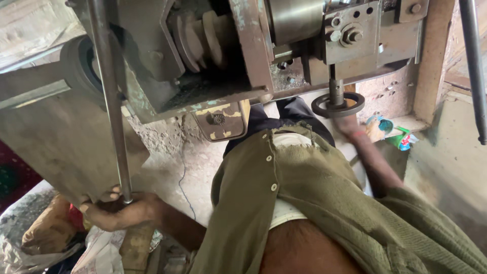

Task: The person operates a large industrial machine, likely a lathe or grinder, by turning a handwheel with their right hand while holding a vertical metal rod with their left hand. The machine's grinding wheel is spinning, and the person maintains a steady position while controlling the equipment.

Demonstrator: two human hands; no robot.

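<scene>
— While the left hand [122,212] was clenched round the bottom end of the lever [112,101], where was the other?

— The right hand [350,124] was up at the handwheel [338,105], fingers on its lower rim; whether it truly gripped or only rested there, I could not tell, since the wheel hid the fingertips.

— How far along did the work look?

— Mid-way, I judged. Both hands were on the controls, so the setting-up seemed done, but nothing showed a finished piece, and what the machine [243,56] was acting on lay out of sight.

— And the lever itself?

— It was a long, thin grey steel rod, dull and a little smeared. It ran nearly upright from the top edge, past the machine's left side, down into the fist at the lower left.

— The wheel?

— It was small, dark and round, on a short vertical shaft under a bolted plate, right of centre.

— Around them?

— Stepped pulleys [200,38] sat higher up, the paint was flaking, an olive cardigan [314,203] filled the foreground, and sacks [45,238] lay below the fist.
</scene>
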